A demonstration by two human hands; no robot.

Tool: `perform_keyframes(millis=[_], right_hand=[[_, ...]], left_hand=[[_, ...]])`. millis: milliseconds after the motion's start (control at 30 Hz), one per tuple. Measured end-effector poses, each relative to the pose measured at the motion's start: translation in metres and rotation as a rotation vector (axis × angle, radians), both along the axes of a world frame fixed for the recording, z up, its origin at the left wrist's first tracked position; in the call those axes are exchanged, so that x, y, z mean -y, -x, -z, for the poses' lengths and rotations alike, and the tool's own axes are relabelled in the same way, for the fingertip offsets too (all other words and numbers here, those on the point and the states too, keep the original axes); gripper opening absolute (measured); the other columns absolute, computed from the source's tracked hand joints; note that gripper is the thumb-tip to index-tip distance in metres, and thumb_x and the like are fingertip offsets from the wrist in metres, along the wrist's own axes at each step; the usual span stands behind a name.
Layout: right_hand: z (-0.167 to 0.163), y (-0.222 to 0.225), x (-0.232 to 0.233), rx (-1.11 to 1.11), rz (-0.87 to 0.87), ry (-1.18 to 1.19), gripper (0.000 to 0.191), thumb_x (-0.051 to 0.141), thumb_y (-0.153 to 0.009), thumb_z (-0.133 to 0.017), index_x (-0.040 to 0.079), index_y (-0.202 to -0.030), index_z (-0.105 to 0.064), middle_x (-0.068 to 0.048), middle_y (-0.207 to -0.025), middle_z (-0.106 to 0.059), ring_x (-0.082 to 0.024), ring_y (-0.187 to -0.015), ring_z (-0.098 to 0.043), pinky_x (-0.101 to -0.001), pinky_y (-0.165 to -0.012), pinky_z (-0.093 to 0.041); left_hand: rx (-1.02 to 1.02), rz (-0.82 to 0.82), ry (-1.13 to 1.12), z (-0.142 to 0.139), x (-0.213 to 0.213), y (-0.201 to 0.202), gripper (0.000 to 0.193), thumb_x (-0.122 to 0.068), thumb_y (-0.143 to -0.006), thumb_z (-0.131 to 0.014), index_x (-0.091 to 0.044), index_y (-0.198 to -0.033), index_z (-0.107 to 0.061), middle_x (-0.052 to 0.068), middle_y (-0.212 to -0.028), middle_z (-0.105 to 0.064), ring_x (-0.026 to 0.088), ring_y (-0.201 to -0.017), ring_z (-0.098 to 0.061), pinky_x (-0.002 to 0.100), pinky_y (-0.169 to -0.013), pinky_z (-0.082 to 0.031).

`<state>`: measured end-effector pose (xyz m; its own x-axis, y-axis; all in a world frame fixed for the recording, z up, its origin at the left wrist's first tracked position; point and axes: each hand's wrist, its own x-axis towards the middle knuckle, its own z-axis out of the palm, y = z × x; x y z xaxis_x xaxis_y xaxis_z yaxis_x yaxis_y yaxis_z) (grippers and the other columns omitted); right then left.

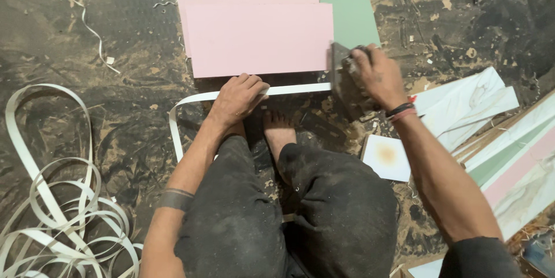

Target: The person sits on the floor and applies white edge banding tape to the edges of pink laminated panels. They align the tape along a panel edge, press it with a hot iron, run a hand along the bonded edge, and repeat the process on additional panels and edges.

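I sit on a dirty floor with a stack of pink boards [260, 38] in front of me. My left hand [238, 97] presses a white edge-banding strip [295, 89] against the near edge of the top pink board. My right hand [376, 75] grips a dark block [346, 84] held against the right end of that strip and the board's corner. A green board [355, 17] lies under the pink ones at the right. My bare foot [279, 130] rests just below the strip, between my knees.
A tangle of loose white strip [52, 214] lies at the left. Marbled, pink and green board offcuts [509, 139] are piled at the right, with a small white square piece [387, 157] by my right forearm. Sawdust and scraps cover the floor.
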<state>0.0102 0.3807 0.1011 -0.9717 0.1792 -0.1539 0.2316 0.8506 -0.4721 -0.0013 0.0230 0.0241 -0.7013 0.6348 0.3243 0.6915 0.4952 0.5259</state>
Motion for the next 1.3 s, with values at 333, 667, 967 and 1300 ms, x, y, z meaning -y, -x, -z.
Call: perform_keyframes(millis=[333, 667, 967, 1300], right_hand=[[0.005, 0.008, 0.148, 0.119, -0.11, 0.222, 0.052, 0.049, -0.104, -0.046, -0.001, -0.117, -0.055, -0.031, -0.091, -0.07, -0.05, -0.091, -0.069, -0.0551, -0.082, -0.054], [0.007, -0.007, 0.08, -0.052, -0.139, 0.493, 0.04, 0.037, -0.103, -0.059, 0.002, -0.118, -0.066, -0.014, -0.099, -0.071, -0.023, -0.086, -0.07, -0.036, -0.077, -0.056], [0.009, -0.024, -0.075, -0.108, 0.07, 0.215, 0.034, 0.032, -0.11, -0.059, 0.0, -0.121, -0.066, -0.011, -0.092, -0.067, -0.017, -0.079, -0.061, -0.0354, -0.07, -0.05], [0.013, -0.01, 0.01, -0.153, -0.168, 0.236, 0.032, 0.029, -0.11, -0.059, 0.001, -0.123, -0.063, -0.018, -0.098, -0.069, -0.027, -0.088, -0.069, -0.0404, -0.077, -0.053]], left_hand=[[-0.006, -0.092, 0.108, -0.018, 0.039, -0.003, 0.024, -0.026, -0.086, -0.076, -0.01, -0.103, -0.073, 0.004, -0.1, -0.067, 0.026, -0.098, -0.062, 0.04, -0.083, -0.048], [0.021, -0.165, 0.094, -0.024, 0.043, -0.006, 0.019, -0.025, -0.089, -0.076, -0.011, -0.101, -0.074, 0.003, -0.097, -0.067, 0.025, -0.095, -0.065, 0.041, -0.085, -0.049], [0.081, -0.166, 0.012, -0.012, 0.049, -0.005, 0.019, -0.024, -0.088, -0.077, -0.01, -0.101, -0.074, 0.004, -0.098, -0.068, 0.027, -0.093, -0.066, 0.04, -0.084, -0.05], [0.109, -0.15, 0.011, -0.008, 0.046, -0.004, 0.021, -0.025, -0.09, -0.076, -0.01, -0.104, -0.073, 0.005, -0.102, -0.068, 0.026, -0.098, -0.066, 0.041, -0.082, -0.05]])
